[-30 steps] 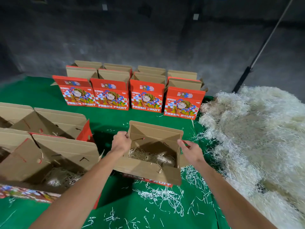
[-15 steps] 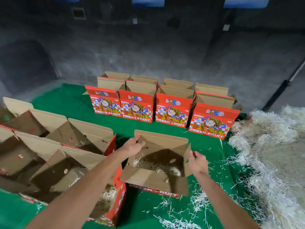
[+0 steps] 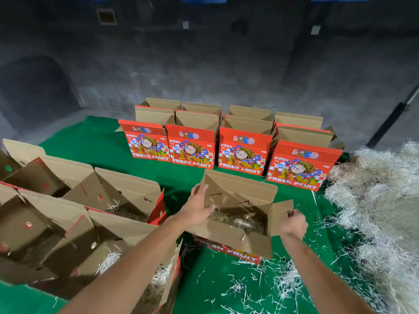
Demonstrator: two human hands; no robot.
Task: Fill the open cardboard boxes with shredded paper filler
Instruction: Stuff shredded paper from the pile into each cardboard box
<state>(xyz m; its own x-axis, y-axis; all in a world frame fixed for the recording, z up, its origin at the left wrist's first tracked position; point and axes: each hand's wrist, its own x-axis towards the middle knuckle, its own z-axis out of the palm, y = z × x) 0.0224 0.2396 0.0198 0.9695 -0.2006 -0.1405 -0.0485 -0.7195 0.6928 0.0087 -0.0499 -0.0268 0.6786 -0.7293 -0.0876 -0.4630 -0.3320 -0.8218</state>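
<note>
An open red "FRESH FRUIT" cardboard box (image 3: 238, 239) sits on the green cloth in front of me, with a thin layer of shredded paper (image 3: 235, 219) on its bottom. My left hand (image 3: 199, 207) holds the box's left side at the flap, fingers stretched along the cardboard. My right hand (image 3: 293, 224) grips the right side flap, fingers curled round its edge. A big heap of white shredded paper filler (image 3: 376, 200) lies to the right.
Several open boxes (image 3: 74, 211) with some filler stand at my left. A row of upright red boxes (image 3: 226, 146) lines the back of the green cloth (image 3: 102, 143). Loose paper strands (image 3: 260, 284) litter the cloth near me. A dark wall rises behind.
The view has swung left and tilted up. Both hands stay on the box sides; the left hand has slid to the left flap, the right flap is pulled outward.
</note>
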